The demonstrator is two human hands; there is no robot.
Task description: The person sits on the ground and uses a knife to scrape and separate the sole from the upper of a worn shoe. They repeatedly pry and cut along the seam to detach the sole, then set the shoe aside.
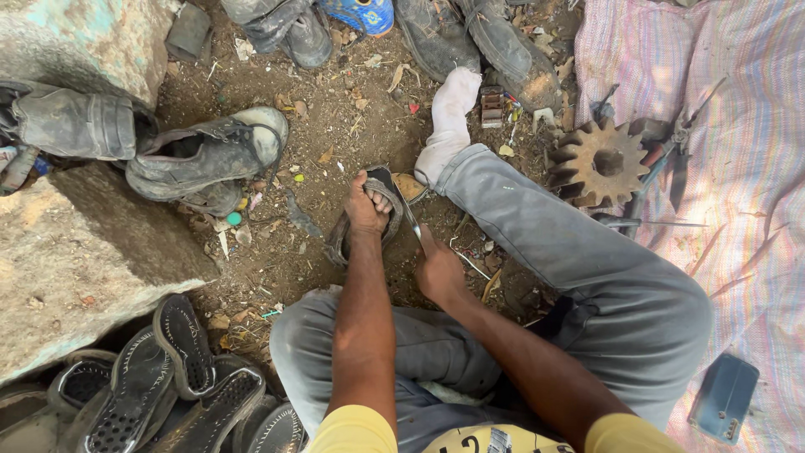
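Note:
My left hand (366, 208) grips the upper edge of a dark worn sandal (381, 180) that stands on edge on the dirt between my legs. My right hand (438, 270) holds a thin metal blade (409, 216) whose tip lies against the sandal's right side. My grey-trousered right leg (570, 252) stretches forward, ending in a white sock (449, 117). The lower part of the sandal is hidden behind my left hand and wrist.
A grey lace-up shoe (210, 155) lies left of the sandal, beside large stones (75, 252). Several black soles (168, 377) pile up at lower left. A rusty gear (599, 164) and tools rest on a striped cloth (738, 168). More shoes (470, 38) lie ahead; a dark phone (723, 396) sits at lower right.

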